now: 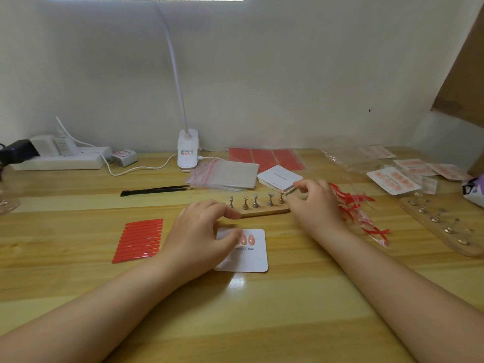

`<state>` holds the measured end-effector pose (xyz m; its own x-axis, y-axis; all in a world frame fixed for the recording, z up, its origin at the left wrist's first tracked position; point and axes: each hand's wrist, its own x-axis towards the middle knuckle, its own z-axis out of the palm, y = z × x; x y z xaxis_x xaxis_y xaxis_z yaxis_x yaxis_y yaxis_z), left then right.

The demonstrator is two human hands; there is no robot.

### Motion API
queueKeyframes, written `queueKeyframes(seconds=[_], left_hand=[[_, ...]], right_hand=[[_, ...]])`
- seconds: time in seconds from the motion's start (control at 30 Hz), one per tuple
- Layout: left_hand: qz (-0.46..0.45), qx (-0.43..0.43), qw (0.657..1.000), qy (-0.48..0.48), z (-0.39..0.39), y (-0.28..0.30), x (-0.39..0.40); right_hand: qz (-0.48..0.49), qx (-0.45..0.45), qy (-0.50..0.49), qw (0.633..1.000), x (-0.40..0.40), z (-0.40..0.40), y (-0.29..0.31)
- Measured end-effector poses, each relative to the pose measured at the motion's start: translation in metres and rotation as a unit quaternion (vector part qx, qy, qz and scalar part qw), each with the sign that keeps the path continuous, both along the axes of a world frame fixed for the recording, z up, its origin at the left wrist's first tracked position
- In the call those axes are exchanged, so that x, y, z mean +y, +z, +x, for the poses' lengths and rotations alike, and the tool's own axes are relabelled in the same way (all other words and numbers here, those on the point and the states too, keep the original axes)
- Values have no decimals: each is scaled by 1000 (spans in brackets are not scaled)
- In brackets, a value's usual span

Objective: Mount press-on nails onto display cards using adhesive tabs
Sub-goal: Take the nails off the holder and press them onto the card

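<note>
Nearest to us, on the yellow wood-grain counter (262, 323), lies the white display card (246, 258), square with rounded corners. At least two glossy pink nails (247, 239) are already stuck in a row above its printed line. Our left hand (201, 231) rests on the card's left part, fingers loosely curled and holding nothing we can make out. If it lifts, the card could slide and the row come out crooked.

Left of it: a red strip sheet (138, 239), shiny and ribbed (adhesive, we judge).

Behind the card: a wooden stand (262, 209) with small metal holders, nearly all bare. Our right hand (317, 203) reaches to its right end, fingertips drawn together; whether they pinch a nail we cannot tell. A smooth nail could easily flick from so small a grip.

Farther back: black tweezers (157, 190), clear bags (225, 175), stacked blank cards (280, 178).
</note>
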<state>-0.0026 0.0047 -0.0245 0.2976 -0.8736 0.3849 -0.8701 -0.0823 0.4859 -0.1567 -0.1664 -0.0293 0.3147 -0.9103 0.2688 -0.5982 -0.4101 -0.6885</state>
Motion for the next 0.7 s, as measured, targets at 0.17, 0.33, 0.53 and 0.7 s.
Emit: queueKeyframes(seconds=[0.17, 0.33, 0.53, 0.7], left_hand=[[7, -7, 1000, -5, 0, -1, -1], [16, 1, 1000, -12, 0, -1, -1], [18, 4, 1000, -17, 1, -2, -2], [-58, 12, 998, -5, 1, -1, -2]], right_hand=[[-42, 4, 32, 999, 5, 0, 0], [-85, -7, 63, 994, 4, -1, 1], [-186, 54, 47, 980, 10, 3, -3], [-227, -62, 86, 968, 25, 3, 4]])
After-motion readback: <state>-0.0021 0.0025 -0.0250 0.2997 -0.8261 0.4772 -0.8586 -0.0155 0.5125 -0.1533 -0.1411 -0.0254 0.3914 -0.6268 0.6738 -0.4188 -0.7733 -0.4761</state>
